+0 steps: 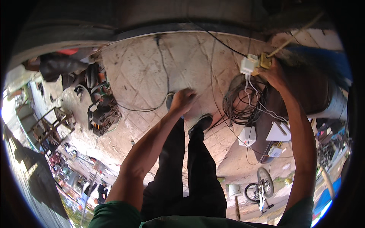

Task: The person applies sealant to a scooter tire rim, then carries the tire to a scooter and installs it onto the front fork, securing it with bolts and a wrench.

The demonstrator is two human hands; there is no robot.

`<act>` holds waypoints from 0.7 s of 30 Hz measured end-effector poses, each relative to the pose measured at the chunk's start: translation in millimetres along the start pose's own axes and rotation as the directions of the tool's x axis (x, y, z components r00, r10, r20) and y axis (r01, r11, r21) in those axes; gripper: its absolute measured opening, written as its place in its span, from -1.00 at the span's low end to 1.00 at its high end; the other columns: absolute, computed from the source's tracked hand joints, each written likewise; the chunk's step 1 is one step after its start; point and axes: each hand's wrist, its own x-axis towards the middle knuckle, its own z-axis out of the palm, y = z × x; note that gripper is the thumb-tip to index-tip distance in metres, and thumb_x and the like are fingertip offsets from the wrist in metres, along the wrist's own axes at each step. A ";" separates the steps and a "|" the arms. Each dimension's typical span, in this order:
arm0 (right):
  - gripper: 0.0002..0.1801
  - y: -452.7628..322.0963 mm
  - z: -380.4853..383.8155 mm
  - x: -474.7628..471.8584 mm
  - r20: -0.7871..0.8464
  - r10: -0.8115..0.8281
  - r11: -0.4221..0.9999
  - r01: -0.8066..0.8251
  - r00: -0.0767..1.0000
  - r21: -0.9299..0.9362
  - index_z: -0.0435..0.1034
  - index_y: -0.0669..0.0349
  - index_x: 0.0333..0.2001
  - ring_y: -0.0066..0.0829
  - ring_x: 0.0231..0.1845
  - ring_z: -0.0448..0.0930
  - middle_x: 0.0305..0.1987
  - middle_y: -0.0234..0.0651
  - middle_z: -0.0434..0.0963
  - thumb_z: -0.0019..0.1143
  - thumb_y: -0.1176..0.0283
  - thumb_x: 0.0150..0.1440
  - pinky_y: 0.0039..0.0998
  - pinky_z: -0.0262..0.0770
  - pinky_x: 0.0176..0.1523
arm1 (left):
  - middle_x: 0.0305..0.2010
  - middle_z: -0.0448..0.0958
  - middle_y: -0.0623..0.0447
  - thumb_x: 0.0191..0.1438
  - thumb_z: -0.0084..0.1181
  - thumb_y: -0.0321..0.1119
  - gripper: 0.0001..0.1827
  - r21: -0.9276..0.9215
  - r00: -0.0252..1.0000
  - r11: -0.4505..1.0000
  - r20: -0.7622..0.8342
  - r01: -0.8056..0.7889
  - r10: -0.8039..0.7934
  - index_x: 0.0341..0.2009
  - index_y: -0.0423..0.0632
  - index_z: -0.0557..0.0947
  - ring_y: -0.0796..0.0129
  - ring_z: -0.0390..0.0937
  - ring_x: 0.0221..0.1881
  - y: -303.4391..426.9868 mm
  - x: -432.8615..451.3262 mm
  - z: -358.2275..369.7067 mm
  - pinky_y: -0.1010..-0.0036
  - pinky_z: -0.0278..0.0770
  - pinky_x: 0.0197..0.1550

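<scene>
My right hand (272, 74) grips a yellow electrical socket block (265, 61) at the upper right. A yellowish cable (295, 35) runs up from the block. White plug adapters (248, 65) sit against its left side, with white cords (256, 92) hanging from them and a black cable (218, 37) reaching them from above. My left hand (184, 99) is over the floor in front of my shoes, blurred and with fingers curled; its palm is hidden. Below the socket block lies a coil of dark cable (228, 105).
Thin dark cables (163, 62) trail across the stained tiled floor (134, 71). A finned black machine (101, 116) and clutter stand at left. A brown surface (308, 91) at right is near white boxes (247, 136). A bicycle (263, 183) stands behind me.
</scene>
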 end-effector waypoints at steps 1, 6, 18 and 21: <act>-0.23 33.0 2.2 2.3 -0.014 0.016 1.000 -0.016 1.000 -0.025 0.33 0.24 0.21 -0.16 0.13 0.60 0.10 -0.08 0.58 0.54 0.32 -0.05 -0.24 0.52 0.18 | -0.27 0.61 -0.24 0.23 -0.03 -0.02 -0.59 -0.041 0.972 0.977 0.122 0.208 -0.201 -0.29 -0.14 0.62 -0.17 0.59 -0.17 -16.9 -37.4 -25.3 0.03 0.50 -0.09; -0.27 59.9 -8.2 21.4 -0.056 -0.006 0.987 0.015 0.998 0.161 0.35 0.24 0.18 -0.30 0.10 0.59 0.08 -0.24 0.58 0.52 0.46 -0.09 -0.31 0.52 0.14 | -0.29 0.64 -0.24 0.16 0.06 -0.04 -0.63 0.365 0.753 0.711 0.038 0.601 -0.657 -0.34 -0.11 0.69 -0.18 0.62 -0.20 -219.6 -370.0 -89.9 0.03 0.54 -0.10; -0.24 49.3 -25.8 -44.8 -0.006 0.165 0.968 -0.163 0.986 -0.190 0.25 0.29 0.31 -0.24 0.06 0.49 0.09 -0.11 0.51 0.43 0.29 0.11 -0.20 0.40 0.03 | -0.36 0.69 -0.01 0.22 0.23 -0.30 -0.77 -0.463 0.071 -0.123 0.380 0.878 -0.922 -0.15 -0.19 0.72 0.33 0.63 -0.43 -177.9 -829.3 47.9 0.38 0.55 -0.45; -0.36 43.5 -11.4 -107.1 0.228 0.249 0.967 -0.230 0.941 -0.105 0.29 0.21 0.26 -0.45 -0.43 0.50 -0.26 -0.32 0.51 0.36 0.34 0.14 -0.33 0.49 -0.49 | -0.25 0.70 -0.01 0.27 0.21 -0.23 -0.70 -0.582 0.137 -0.220 0.506 0.783 -0.852 -0.04 -0.17 0.69 0.29 0.68 -0.31 -166.3 -855.7 112.1 0.36 0.58 -0.36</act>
